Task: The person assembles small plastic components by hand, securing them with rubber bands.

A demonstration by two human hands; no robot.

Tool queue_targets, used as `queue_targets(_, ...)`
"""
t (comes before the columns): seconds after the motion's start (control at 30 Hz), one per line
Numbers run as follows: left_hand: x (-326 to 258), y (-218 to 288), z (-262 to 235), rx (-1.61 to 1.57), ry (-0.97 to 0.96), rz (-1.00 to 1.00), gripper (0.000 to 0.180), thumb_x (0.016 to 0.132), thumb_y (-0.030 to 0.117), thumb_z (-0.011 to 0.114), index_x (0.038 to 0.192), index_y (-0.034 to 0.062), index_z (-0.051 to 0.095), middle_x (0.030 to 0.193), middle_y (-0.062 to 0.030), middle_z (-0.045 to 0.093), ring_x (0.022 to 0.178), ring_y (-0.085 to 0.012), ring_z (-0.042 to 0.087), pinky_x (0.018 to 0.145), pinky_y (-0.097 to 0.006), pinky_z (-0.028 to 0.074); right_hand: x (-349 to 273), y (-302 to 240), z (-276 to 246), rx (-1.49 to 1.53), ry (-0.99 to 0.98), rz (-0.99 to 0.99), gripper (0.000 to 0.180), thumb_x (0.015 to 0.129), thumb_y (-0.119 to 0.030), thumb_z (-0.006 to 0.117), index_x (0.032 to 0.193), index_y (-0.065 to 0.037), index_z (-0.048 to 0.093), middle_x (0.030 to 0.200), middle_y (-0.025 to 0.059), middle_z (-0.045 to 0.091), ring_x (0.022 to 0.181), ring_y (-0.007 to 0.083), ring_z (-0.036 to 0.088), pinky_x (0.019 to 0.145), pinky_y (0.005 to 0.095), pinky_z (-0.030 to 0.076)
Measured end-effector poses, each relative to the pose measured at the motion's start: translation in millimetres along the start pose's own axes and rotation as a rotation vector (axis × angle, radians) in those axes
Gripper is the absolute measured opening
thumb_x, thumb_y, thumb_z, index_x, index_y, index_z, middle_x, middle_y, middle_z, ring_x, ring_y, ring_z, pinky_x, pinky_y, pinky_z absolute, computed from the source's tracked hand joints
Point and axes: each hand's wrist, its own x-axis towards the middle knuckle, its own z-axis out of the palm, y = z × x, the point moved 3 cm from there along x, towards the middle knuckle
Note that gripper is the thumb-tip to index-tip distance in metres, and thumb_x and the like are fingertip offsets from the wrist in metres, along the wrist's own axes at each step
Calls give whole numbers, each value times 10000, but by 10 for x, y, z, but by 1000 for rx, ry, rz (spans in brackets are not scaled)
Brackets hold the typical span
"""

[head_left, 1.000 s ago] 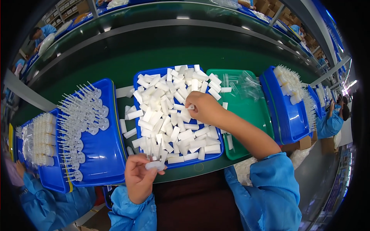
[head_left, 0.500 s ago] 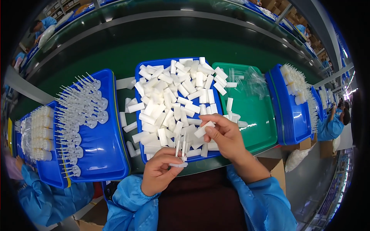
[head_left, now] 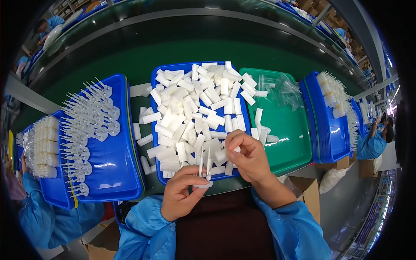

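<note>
My left hand (head_left: 185, 190) is closed around the flat base of a translucent plastic part (head_left: 203, 185), whose thin upright stems point away from me. My right hand (head_left: 249, 156) pinches a small white foam-like piece (head_left: 237, 149) between thumb and fingers, just right of the stems and apart from them; the fingers partly cover it. Beyond both hands lies a blue tray (head_left: 154, 70) heaped with loose white pieces (head_left: 186, 99) of the same kind.
On the left, a blue tray (head_left: 113, 162) holds rows of stemmed clear parts (head_left: 93, 117). A green tray (head_left: 286, 130) to the right carries clear plastic bags (head_left: 288, 93) and some white pieces. Stacked blue trays (head_left: 314, 125) stand farther right. A co-worker's blue sleeve (head_left: 41, 216) shows at lower left.
My right hand has moved slightly left and down, turning the white piece so that the fingers cover more of it. My left hand still grips the plastic part in nearly the same place.
</note>
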Motion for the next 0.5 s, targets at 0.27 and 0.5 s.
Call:
queue_targets(0.27, 4, -25, 41, 100, -47, -52, 208, 811, -75, 630, 990, 29, 651, 1161, -109, 566, 806, -99, 547, 650, -211, 425, -52, 68, 89, 80, 32, 47, 232, 763, 121, 646, 859, -64, 545, 974, 38, 504, 900, 104, 499, 810, 227, 407)
queue_targets(0.5, 1, -54, 77, 55, 0, -44, 216, 814, -76, 625, 1000, 32, 644, 1164, -105, 557, 821, -94, 546, 654, -201, 421, -69, 50, 169, 157, 56, 163, 221, 803, 121, 554, 900, -74, 520, 1015, 41, 504, 866, 100, 492, 769, 223, 408)
